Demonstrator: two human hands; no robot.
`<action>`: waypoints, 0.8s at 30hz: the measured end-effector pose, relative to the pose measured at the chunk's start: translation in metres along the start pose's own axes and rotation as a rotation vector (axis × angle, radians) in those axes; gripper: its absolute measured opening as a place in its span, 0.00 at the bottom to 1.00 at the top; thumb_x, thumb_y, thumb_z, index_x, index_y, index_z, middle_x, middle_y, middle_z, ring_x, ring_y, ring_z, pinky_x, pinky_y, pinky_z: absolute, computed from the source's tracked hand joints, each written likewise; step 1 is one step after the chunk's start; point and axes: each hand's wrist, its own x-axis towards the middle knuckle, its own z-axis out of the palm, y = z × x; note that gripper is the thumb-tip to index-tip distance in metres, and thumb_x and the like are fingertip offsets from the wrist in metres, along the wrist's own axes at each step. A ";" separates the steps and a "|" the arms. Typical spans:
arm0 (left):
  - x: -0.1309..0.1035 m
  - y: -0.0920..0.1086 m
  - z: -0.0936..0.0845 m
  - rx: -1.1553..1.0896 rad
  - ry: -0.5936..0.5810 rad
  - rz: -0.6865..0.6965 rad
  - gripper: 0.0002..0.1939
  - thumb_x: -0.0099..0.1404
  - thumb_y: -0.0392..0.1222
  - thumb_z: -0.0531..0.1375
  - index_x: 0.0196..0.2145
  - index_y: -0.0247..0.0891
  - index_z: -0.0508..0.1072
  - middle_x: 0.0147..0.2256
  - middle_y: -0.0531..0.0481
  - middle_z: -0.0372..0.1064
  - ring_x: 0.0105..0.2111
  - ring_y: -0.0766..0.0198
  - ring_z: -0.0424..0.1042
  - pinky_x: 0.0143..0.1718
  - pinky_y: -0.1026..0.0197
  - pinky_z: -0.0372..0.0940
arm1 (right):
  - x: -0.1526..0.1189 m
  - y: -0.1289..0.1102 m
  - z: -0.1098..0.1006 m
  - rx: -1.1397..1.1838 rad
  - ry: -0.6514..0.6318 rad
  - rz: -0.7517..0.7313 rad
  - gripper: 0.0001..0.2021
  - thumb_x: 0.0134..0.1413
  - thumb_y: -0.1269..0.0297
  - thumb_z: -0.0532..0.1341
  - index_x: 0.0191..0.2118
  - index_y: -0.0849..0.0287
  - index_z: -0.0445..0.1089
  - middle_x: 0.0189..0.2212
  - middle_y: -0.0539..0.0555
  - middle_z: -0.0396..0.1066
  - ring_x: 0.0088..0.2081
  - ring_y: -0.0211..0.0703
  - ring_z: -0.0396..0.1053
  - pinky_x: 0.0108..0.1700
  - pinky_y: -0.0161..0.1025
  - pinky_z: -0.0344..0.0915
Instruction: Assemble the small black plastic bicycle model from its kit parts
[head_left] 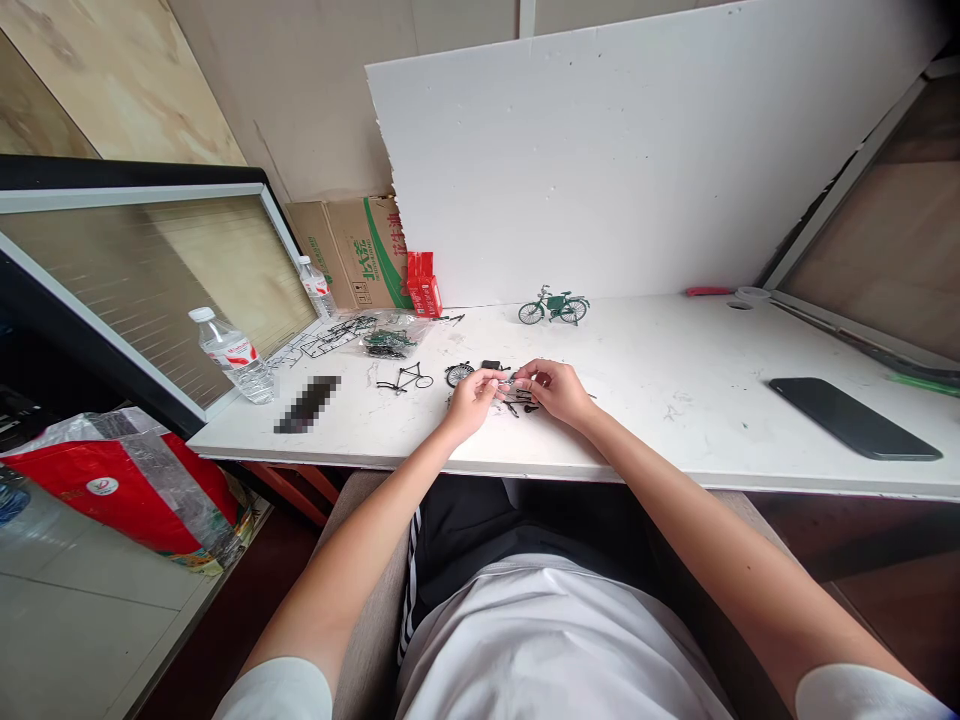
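A person in a white top and black trousers with white side stripes works at a white table [652, 430], both forearms reaching over its near edge. The left hand [472, 402] and the right hand [553, 390] meet above the tabletop, thumbs and fingertips pinched on a small part [505, 384] between them, its shape mostly hidden by the fingers. Loose dark pieces [517, 407] lie just below the hands, with a spoked wheel [457, 374] beside the left hand and a black piece [490, 365] just behind the fingers. To the left, a dark bicycle frame [405, 379] lies on the tabletop near the wheel. Farther back, an assembled green model bicycle [555, 306] stands upright in front of a white board [637, 160]. At the rear left, a clear plastic bag [391, 338] with green and black parts inside lies next to flat parts frames [337, 336], near a red carton [425, 288] and a cardboard box [366, 250]. Two water bottles, one nearer [234, 357] and one behind it [318, 288], stand along the table's left side. A dark phone [853, 417] lies at the right, well apart from the hands, and a red-handled item [709, 291] rests at the back
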 end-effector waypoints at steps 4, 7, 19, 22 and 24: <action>0.000 0.001 0.001 -0.011 -0.001 -0.008 0.19 0.74 0.55 0.62 0.49 0.35 0.77 0.41 0.41 0.80 0.36 0.61 0.80 0.42 0.57 0.74 | 0.000 0.002 0.000 -0.012 -0.007 -0.007 0.17 0.64 0.45 0.65 0.43 0.54 0.79 0.37 0.56 0.82 0.26 0.45 0.73 0.31 0.43 0.70; 0.000 0.001 0.002 -0.021 0.005 -0.004 0.19 0.73 0.55 0.63 0.48 0.35 0.77 0.41 0.41 0.80 0.36 0.61 0.80 0.42 0.56 0.75 | 0.000 0.001 0.000 -0.032 -0.021 -0.012 0.18 0.65 0.45 0.64 0.44 0.55 0.80 0.39 0.57 0.82 0.26 0.45 0.73 0.32 0.44 0.70; -0.001 0.001 0.002 -0.005 -0.014 -0.034 0.16 0.74 0.52 0.62 0.48 0.36 0.76 0.41 0.41 0.80 0.37 0.61 0.79 0.41 0.57 0.74 | 0.000 -0.004 -0.001 -0.049 -0.030 -0.015 0.16 0.65 0.47 0.64 0.42 0.53 0.81 0.40 0.58 0.82 0.29 0.47 0.73 0.34 0.45 0.70; -0.002 0.003 0.003 0.005 -0.011 -0.044 0.14 0.74 0.50 0.62 0.47 0.36 0.77 0.40 0.42 0.80 0.37 0.61 0.79 0.42 0.58 0.73 | 0.000 -0.004 -0.001 -0.053 -0.030 -0.016 0.14 0.65 0.49 0.64 0.41 0.54 0.81 0.39 0.58 0.81 0.29 0.47 0.73 0.35 0.45 0.70; -0.002 0.004 0.003 0.014 -0.013 -0.048 0.14 0.74 0.49 0.62 0.46 0.36 0.77 0.40 0.42 0.80 0.37 0.61 0.79 0.41 0.58 0.73 | 0.000 -0.004 -0.001 -0.058 -0.036 -0.021 0.14 0.65 0.50 0.64 0.41 0.54 0.81 0.38 0.57 0.81 0.29 0.46 0.73 0.35 0.44 0.70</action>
